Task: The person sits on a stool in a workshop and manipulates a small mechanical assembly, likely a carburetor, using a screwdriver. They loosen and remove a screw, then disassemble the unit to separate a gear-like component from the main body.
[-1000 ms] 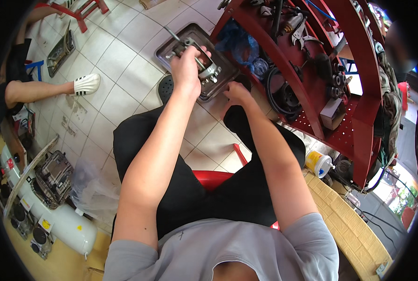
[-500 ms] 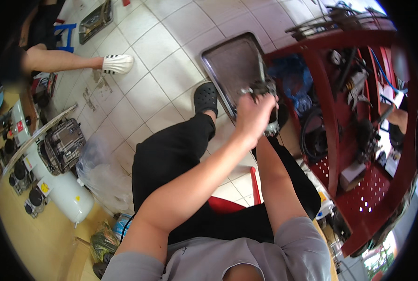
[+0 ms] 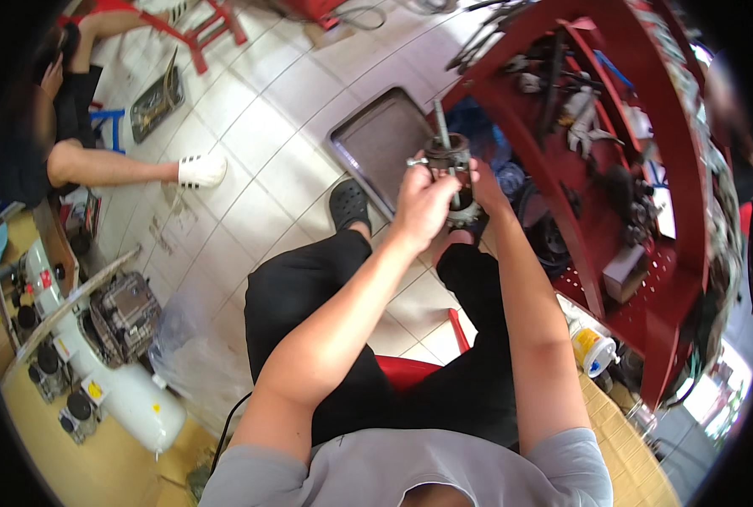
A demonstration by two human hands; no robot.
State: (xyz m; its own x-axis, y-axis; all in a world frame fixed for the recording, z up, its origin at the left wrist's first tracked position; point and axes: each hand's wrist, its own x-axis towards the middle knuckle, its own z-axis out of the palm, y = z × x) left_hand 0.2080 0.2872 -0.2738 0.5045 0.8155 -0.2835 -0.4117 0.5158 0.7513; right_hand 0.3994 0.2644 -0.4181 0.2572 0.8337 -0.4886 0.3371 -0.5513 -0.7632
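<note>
Head view: two hands at a metal assembly

The left hand [image 3: 425,201] is wrapped around the metal assembly [image 3: 449,155], thumb over its side. The right hand [image 3: 489,191] is at its right side; hidden fingers mean its grip cannot be told. The assembly appears beside the near right part of a shallow tray [image 3: 383,142]. Good handling probably means bearing the weight from both sides and keeping the projecting rod [image 3: 441,123] clear of the red rack [image 3: 670,313].

A second tray [image 3: 150,114] bears a long strip [image 3: 171,78]. The rack holds tools and a white carton [image 3: 624,269]; a white tub's [image 3: 593,351] contents are hidden.
</note>
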